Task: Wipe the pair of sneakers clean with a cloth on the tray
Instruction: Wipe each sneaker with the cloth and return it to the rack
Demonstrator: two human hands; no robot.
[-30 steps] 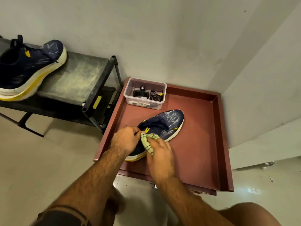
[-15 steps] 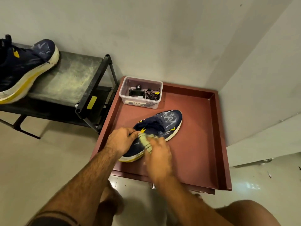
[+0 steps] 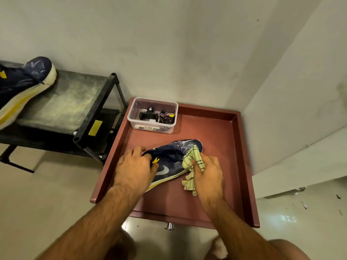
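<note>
A navy sneaker [image 3: 171,162] with a yellow-and-white sole lies on the reddish-brown tray [image 3: 221,139], toe pointing far right. My left hand [image 3: 136,168] grips its heel and collar. My right hand [image 3: 209,174] clutches a pale yellow checked cloth [image 3: 191,162] and presses it against the sneaker's forefoot on the right side. The second navy sneaker [image 3: 20,87] rests on a dark rack at the far left, toe toward the wall.
A clear plastic box [image 3: 153,115] with a small black device and cables sits in the tray's far left corner. The black metal rack [image 3: 75,107] stands left of the tray. Walls close in behind and to the right. Tiled floor lies below.
My right hand has slid the cloth from near the sneaker's collar toward the toe. The left hand kept its hold on the heel. The view shifted slightly.
</note>
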